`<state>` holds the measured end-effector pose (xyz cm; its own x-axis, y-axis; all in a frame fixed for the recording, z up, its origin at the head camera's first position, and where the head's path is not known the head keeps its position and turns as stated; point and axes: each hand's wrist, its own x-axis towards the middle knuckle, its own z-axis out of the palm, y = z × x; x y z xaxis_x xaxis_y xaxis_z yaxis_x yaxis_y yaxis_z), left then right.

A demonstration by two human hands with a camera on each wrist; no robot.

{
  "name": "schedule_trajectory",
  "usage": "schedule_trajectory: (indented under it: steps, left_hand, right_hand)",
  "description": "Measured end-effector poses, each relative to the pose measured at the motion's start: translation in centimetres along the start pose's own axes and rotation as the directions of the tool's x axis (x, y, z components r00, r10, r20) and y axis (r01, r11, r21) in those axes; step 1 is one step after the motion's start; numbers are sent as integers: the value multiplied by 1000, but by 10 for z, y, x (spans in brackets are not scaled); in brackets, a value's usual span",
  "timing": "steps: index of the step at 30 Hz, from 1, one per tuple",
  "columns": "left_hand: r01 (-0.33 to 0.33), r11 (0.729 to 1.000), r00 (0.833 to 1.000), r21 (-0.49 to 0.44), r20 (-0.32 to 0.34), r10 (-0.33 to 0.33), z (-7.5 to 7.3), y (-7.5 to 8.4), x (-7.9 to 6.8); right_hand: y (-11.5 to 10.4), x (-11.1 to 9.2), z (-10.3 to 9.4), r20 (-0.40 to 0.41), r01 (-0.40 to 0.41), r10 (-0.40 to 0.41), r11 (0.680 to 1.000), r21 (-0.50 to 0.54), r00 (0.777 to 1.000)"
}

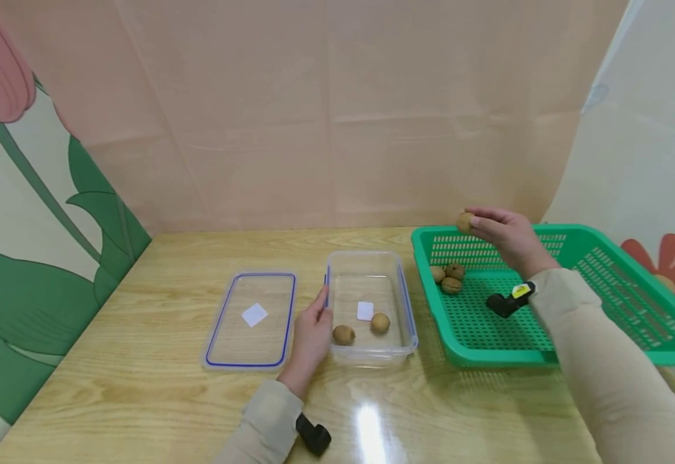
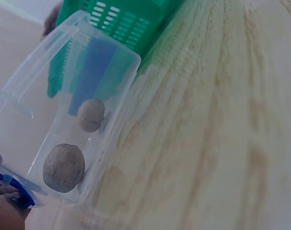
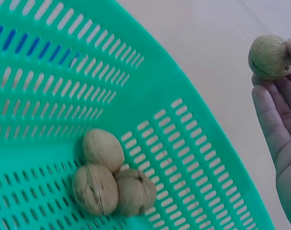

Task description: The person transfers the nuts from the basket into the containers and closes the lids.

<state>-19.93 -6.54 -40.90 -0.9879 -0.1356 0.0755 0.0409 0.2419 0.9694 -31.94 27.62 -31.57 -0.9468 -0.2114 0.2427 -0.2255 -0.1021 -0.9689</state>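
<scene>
Between the thumb and fingers of my right hand (image 1: 508,235) is a walnut (image 3: 270,57), raised above the far left rim of the green basket (image 1: 450,348). Three more walnuts (image 3: 95,189) lie clustered in that basket's left corner. My left hand (image 1: 312,338) grips the left side wall of a clear plastic container (image 1: 366,264), by a blue latch (image 2: 18,189). Inside the container two walnuts rest near its front end, the left walnut (image 1: 343,335) closer to my hand and the right walnut (image 1: 380,323) beside a white label (image 1: 365,310).
To the left of the container a clear lid (image 1: 250,348) with a blue seal lies flat on the wooden table (image 1: 158,399), a white label on it. A beige backdrop (image 1: 337,129) rises behind the table. The basket stands close to the container's right side.
</scene>
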Motion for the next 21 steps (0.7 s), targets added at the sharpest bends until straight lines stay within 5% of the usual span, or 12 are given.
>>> schedule_trajectory:
  steps: [5, 21]
  left_hand:
    - [3, 1000, 1000, 2, 11, -3, 0, -2, 1]
    - [20, 1000, 1000, 3, -4, -20, 1, -3, -1]
  right_hand:
    - [-4, 1, 12, 93, 37, -46, 995, 96, 995]
    - [-13, 6, 55, 174, 31, -41, 998, 60, 984]
